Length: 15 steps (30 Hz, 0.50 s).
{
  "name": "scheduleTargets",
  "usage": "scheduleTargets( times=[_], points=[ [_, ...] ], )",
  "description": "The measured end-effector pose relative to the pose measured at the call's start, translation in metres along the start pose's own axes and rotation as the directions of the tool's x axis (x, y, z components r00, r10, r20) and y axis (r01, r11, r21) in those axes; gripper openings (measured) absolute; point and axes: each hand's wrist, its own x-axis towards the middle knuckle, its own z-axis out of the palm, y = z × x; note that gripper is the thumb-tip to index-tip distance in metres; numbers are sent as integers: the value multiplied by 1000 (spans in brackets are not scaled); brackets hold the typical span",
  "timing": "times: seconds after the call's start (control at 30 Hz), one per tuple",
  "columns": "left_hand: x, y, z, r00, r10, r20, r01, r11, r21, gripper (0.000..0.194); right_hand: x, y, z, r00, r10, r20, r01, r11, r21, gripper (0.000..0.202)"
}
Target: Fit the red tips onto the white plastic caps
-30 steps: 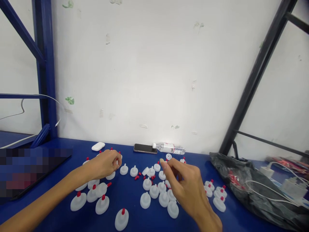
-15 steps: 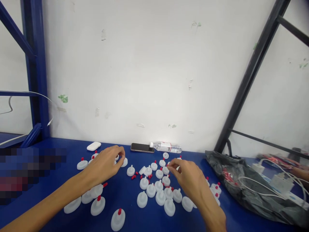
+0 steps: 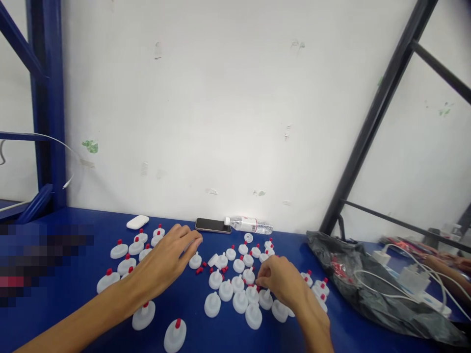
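My left hand [image 3: 174, 252] hovers over the left of the blue table, its fingers loosely bent and apart from the thumb, with nothing visible in it. Just right of its fingertips stands a white nozzle-topped piece [image 3: 195, 261], like a small squeeze bottle, without a red tip. My right hand [image 3: 281, 279] reaches into the middle cluster, thumb and index finger pinched low by a white nozzle piece [image 3: 248, 275]. Whatever it pinches is hidden. Small loose red caps [image 3: 199, 269] lie between the hands. Several white pieces with red caps [image 3: 143, 315] stand around my left forearm.
A phone [image 3: 212, 225], a water bottle [image 3: 248, 224] and a white rounded case [image 3: 137, 222] lie along the wall. At right, a dark plastic bag [image 3: 368, 304] sits beside a power strip with white cables [image 3: 390, 289]. Another person's arm [image 3: 447, 277] shows at the far right.
My right hand has come down and left among the white pieces, fingers now pinched low. My left hand has moved slightly right and its fingers have straightened. The view has shifted a little.
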Motion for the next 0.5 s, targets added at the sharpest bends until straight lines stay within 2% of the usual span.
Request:
scheduleTargets(
  times=[0.23, 0.5],
  points=[
    [-8, 19, -8, 998, -58, 27, 57, 998, 9, 39, -2, -3, -2, 998, 0, 69, -2, 1000, 30, 20],
    [-9, 15, -2, 997, 69, 24, -71, 992, 108, 39, -9, -2, -8, 995, -39, 90, 32, 996, 81, 21]
  ],
)
